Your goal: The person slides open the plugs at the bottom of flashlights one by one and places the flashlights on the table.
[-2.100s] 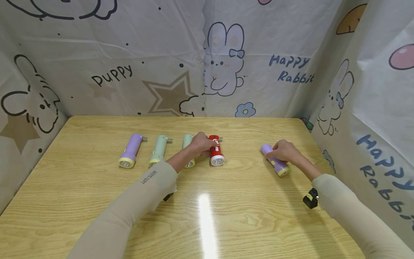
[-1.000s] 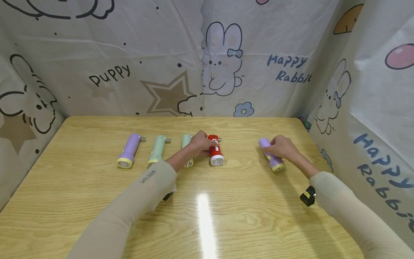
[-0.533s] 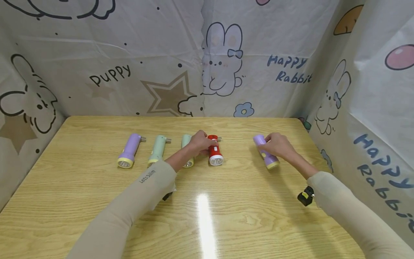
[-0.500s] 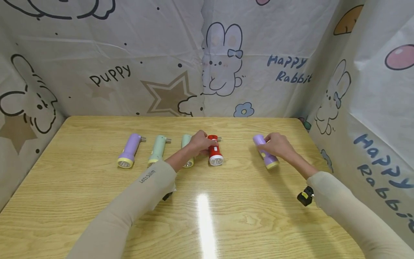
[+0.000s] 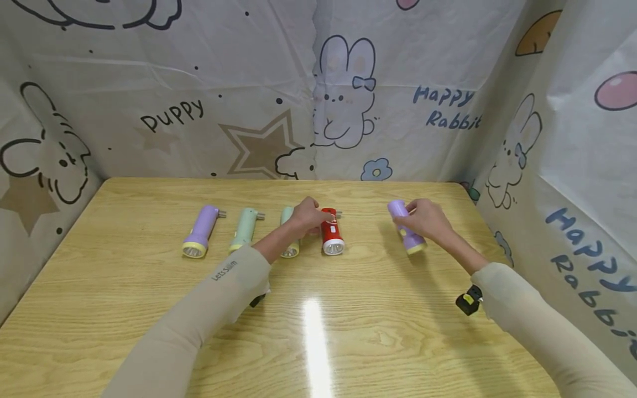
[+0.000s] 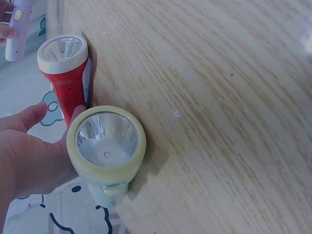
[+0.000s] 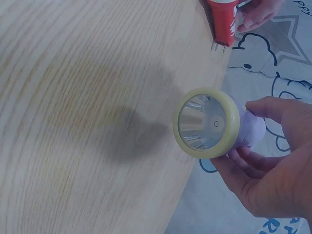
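In the head view, a red flashlight (image 5: 332, 235) with a white head lies on the table, its plug prongs out. My left hand (image 5: 307, 215) is at its left side, thumb over the body; the left wrist view shows the thumb apart from it. A mint green flashlight (image 6: 105, 146) lies beside that hand, partly hidden by it in the head view. My right hand (image 5: 429, 216) holds a purple flashlight (image 5: 407, 232) around its body, tilted, with its yellow-rimmed lens (image 7: 204, 122) facing the right wrist camera. Its shadow falls on the table, apart from it.
To the left lie another purple flashlight (image 5: 201, 232) and another mint green flashlight (image 5: 245, 229), both with prongs out. The wooden table (image 5: 388, 326) ends at a printed cloth wall (image 5: 249, 83) at the back and sides.
The right hand has moved left and away from me with the purple flashlight, turning it more upright in view. The left hand has lifted slightly at the red flashlight, which stays in place.
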The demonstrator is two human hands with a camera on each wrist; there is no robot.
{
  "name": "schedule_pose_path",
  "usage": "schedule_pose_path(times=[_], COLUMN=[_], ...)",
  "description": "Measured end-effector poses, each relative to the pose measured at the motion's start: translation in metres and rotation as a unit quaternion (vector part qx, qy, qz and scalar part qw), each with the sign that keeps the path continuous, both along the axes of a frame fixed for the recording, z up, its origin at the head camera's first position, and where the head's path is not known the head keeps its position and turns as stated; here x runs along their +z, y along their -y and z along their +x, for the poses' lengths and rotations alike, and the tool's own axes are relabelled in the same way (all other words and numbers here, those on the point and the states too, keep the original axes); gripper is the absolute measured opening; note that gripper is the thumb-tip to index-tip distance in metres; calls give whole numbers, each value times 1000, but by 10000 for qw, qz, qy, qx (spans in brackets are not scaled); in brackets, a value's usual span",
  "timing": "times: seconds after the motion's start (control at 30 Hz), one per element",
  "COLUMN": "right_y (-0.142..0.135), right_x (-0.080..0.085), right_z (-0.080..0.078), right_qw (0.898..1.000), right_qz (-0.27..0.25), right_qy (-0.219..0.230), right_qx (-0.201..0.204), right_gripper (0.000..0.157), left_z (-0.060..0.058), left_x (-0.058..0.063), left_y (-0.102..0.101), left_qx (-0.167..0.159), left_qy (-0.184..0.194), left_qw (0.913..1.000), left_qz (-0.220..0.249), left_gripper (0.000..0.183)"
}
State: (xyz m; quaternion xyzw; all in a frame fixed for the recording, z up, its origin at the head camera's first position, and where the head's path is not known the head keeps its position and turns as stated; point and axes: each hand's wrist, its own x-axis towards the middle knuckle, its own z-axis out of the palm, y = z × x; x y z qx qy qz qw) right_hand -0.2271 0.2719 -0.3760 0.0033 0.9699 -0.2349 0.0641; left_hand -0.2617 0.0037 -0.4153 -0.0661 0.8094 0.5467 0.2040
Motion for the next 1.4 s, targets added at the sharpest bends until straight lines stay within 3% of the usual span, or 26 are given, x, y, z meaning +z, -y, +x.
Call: schedule_pose_path(times=[0.23,0.57,1.4], right_y=[3,10,23], right_x=[4,7,18], right_z=[1,2,8], right_qw=[9999,9980,9907], right_qz=[-137,-285,-616], right_qy=[-102,-562,-1212], right_qx=[-22,11,-68], right_gripper=[52,50,54], left_z=[1,3,11], left_x=[3,10,26], left_y=[1,1,-20], left_qx=[49,193,284], left_qy=[-266,-1073,-1800], left_qw=[9996,9938,9823], left_qz=[-89,-211,434], left_gripper=[58,52,54])
